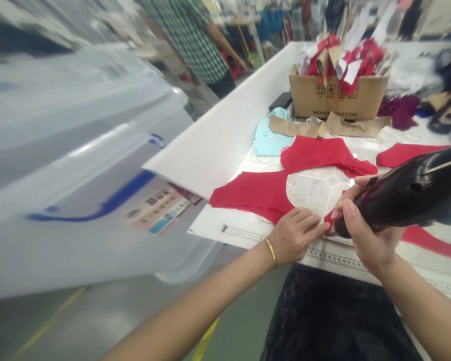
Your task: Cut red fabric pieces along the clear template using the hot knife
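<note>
My left hand [296,234], with a yellow bracelet at the wrist, rests at the table's front edge with its fingers bent together on a small red fabric piece [328,221]. My right hand [372,238] is wrapped round a black rounded tool [409,193], whose lower end is beside that small piece. A larger red fabric piece [253,193] lies to the left of my left hand, and another red piece [323,154] lies behind. Between them is a translucent speckled sheet [311,190]. A measuring tape [330,256] runs along the front edge.
A cardboard box [338,98] full of red and white scraps stands at the back. Brown paper patterns [357,125] and light blue fabric [265,138] lie before it. Large clear plastic bins [78,175] stand at left. A person in a checked shirt [199,42] is beyond the table.
</note>
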`<state>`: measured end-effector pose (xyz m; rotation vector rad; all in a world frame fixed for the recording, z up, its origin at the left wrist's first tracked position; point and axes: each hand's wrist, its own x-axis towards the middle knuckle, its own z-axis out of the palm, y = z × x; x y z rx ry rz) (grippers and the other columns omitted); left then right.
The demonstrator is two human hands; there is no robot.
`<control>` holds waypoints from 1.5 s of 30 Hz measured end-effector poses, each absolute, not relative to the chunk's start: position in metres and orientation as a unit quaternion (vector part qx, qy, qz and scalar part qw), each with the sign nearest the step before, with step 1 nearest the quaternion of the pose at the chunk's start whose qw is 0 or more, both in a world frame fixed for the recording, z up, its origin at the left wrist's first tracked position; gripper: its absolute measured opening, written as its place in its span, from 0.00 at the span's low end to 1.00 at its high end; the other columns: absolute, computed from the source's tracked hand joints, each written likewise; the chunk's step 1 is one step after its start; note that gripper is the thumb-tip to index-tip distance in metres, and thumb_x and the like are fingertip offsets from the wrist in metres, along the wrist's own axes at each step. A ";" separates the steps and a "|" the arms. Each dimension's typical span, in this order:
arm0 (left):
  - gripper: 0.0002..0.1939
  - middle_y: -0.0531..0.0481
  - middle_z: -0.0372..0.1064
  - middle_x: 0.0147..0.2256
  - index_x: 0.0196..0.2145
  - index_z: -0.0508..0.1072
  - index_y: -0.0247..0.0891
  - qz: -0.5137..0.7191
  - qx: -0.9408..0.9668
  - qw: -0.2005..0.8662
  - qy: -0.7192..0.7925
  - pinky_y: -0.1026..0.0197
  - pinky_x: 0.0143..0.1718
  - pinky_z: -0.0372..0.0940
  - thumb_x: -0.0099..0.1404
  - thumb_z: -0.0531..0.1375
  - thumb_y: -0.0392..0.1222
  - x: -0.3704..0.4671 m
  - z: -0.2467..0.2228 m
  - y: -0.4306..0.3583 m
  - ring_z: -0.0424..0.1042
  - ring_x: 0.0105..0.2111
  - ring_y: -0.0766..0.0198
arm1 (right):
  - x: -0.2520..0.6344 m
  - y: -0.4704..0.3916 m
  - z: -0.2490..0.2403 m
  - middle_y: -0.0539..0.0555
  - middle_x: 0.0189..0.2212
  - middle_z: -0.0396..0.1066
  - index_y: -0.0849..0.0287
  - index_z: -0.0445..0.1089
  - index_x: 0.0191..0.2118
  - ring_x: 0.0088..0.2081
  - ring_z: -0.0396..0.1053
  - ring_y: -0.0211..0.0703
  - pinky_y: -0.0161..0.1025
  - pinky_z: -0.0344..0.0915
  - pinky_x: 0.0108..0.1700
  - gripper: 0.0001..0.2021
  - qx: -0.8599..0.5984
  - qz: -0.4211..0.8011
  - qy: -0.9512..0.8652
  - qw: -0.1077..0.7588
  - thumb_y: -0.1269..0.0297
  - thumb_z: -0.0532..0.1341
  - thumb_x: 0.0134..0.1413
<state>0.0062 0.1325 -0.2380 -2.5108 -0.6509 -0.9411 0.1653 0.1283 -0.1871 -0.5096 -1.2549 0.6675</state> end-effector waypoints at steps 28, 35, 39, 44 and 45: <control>0.15 0.44 0.65 0.33 0.49 0.68 0.28 -0.333 -0.886 0.163 -0.278 0.54 0.38 0.61 0.67 0.50 0.28 0.014 -0.244 0.119 0.61 0.36 0.57 | 0.171 0.165 -0.186 0.51 0.28 0.68 0.59 0.66 0.39 0.31 0.72 0.41 0.49 0.74 0.45 0.06 -0.268 0.198 -0.610 0.719 0.64 0.63 0.60; 0.15 0.44 0.65 0.35 0.50 0.68 0.27 -0.324 -0.886 0.160 -0.290 0.54 0.39 0.59 0.68 0.49 0.29 0.015 -0.245 0.118 0.60 0.36 0.56 | 0.169 0.164 -0.188 0.50 0.28 0.67 0.58 0.63 0.42 0.29 0.70 0.40 0.46 0.74 0.40 0.10 -0.269 0.223 -0.603 0.717 0.62 0.63 0.59; 0.15 0.44 0.65 0.34 0.50 0.68 0.28 -0.302 -0.890 0.157 -0.304 0.54 0.39 0.58 0.68 0.49 0.30 0.016 -0.245 0.118 0.61 0.36 0.56 | 0.170 0.163 -0.188 0.51 0.29 0.67 0.58 0.63 0.41 0.30 0.71 0.41 0.45 0.73 0.37 0.09 -0.277 0.217 -0.609 0.711 0.61 0.63 0.59; 0.14 0.45 0.63 0.33 0.48 0.68 0.28 -0.288 -0.892 0.164 -0.308 0.53 0.38 0.57 0.68 0.48 0.31 0.017 -0.243 0.118 0.59 0.35 0.56 | 0.171 0.164 -0.191 0.52 0.31 0.69 0.58 0.64 0.42 0.31 0.71 0.41 0.44 0.73 0.38 0.10 -0.279 0.213 -0.603 0.717 0.60 0.63 0.59; 0.14 0.45 0.63 0.33 0.48 0.68 0.28 -0.287 -0.892 0.163 -0.308 0.53 0.38 0.57 0.68 0.48 0.31 0.017 -0.243 0.117 0.59 0.35 0.56 | 0.171 0.165 -0.191 0.52 0.31 0.69 0.58 0.64 0.42 0.31 0.71 0.41 0.44 0.73 0.38 0.11 -0.281 0.216 -0.602 0.715 0.60 0.63 0.59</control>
